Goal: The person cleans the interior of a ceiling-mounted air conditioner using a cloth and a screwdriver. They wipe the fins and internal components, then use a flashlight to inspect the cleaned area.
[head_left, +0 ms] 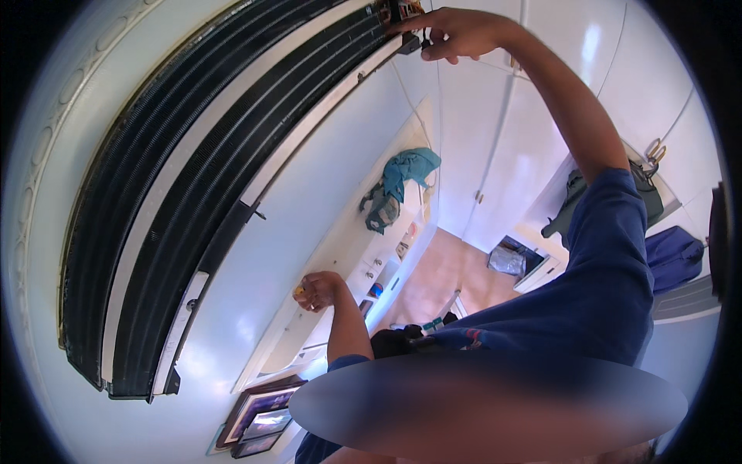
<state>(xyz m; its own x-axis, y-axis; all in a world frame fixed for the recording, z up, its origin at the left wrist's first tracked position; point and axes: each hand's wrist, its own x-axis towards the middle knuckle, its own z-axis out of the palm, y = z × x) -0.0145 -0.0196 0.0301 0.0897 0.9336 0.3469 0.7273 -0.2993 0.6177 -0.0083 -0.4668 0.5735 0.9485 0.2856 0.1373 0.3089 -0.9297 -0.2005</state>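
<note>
An uncovered wall air conditioner [224, 139], with dark finned coils and a pale strip along it, fills the upper left. My right hand [464, 35] reaches to its far end, index finger stretched toward the exposed parts and wires [403, 11] there. The thumb stands apart from that finger, beside a small black piece on the unit's edge; no held thing shows. Lower down, my left hand [319, 291] is in front of the wall, below the unit. Its fingers are curled round a small yellow thing [299, 292], mostly hidden, whose kind I cannot make out.
White cupboards [483, 147] stand beyond my right arm. A teal cloth [410, 168] hangs over a white shelf unit [379, 259] below. Framed pictures [263, 414] are at the lower left. Dark bags [676, 255] hang at the right. Tiled floor [452, 271] shows far below.
</note>
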